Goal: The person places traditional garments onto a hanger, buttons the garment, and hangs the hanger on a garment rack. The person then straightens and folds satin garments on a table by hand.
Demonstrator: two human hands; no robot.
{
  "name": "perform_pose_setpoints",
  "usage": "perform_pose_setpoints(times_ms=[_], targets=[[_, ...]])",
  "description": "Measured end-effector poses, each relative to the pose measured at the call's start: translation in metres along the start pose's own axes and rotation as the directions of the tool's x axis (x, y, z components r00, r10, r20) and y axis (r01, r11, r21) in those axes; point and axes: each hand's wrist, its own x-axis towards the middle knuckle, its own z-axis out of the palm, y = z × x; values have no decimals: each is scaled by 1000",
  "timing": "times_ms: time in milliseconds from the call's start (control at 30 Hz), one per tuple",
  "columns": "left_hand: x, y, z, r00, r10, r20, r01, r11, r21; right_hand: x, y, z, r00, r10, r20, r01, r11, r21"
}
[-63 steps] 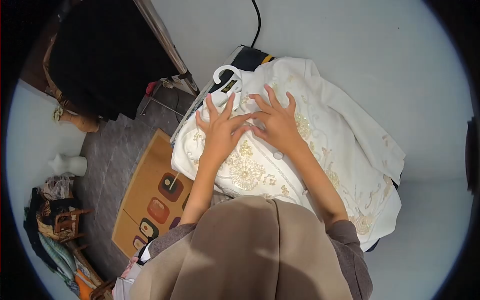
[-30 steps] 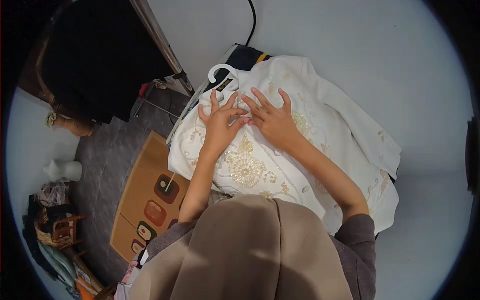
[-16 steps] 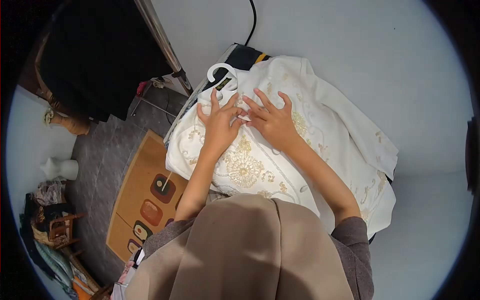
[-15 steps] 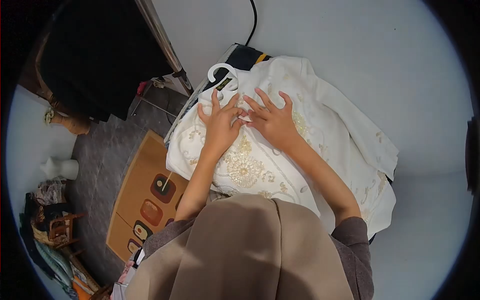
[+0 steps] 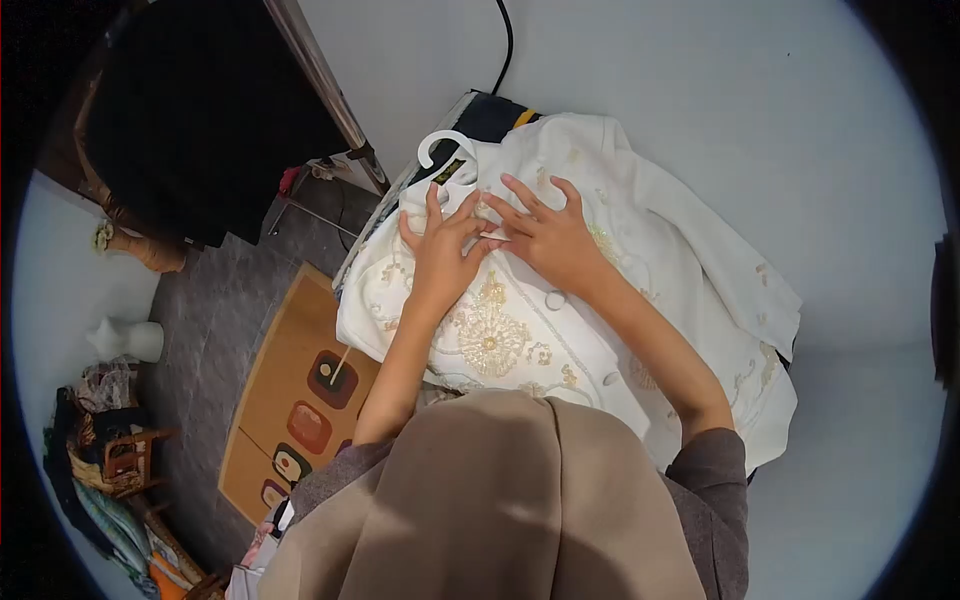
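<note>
grip: left hand (image 5: 440, 255) and right hand (image 5: 560, 245) pinch front edge | white garment (image 5: 590, 345) lies spread beneath grip | hanger (image 5: 440, 134) in collar beyond | buttons (image 5: 555, 299) below grip: fastened or not, cannot tell

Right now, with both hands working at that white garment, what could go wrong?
The left hand and right hand pinch the white garment at its front, so a hard tug might crease or strain the cloth. The beaded flower lies close to the left wrist and could perhaps snag on a sleeve. The garment also spreads past the edge of the dark surface, so its weight might make it slip.
</note>
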Motion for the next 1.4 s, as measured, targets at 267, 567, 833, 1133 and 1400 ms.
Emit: perform_pose_setpoints(times_ms=[267,567,833,1133,1400], targets=[[0,8,-7,990,104,-98,-95,991,97,-7,-5,9,981,88,-174,-103,992,-79],[-3,14,1,946,181,-268,-131,973,192,-11,-1,14,937,53,-345,-42,998,39],[-1,15,2,949,183,-258,-141,974,175,-12,1,-11,993,96,-65,-77,966,248],[-6,21,-24,975,101,198,-131,981,145,-68,4,-57,858,487,164,-511,769,385],[-34,76,-8,943,214,255,-245,965,96,-94,-36,-70,785,581,212,-619,747,245]])
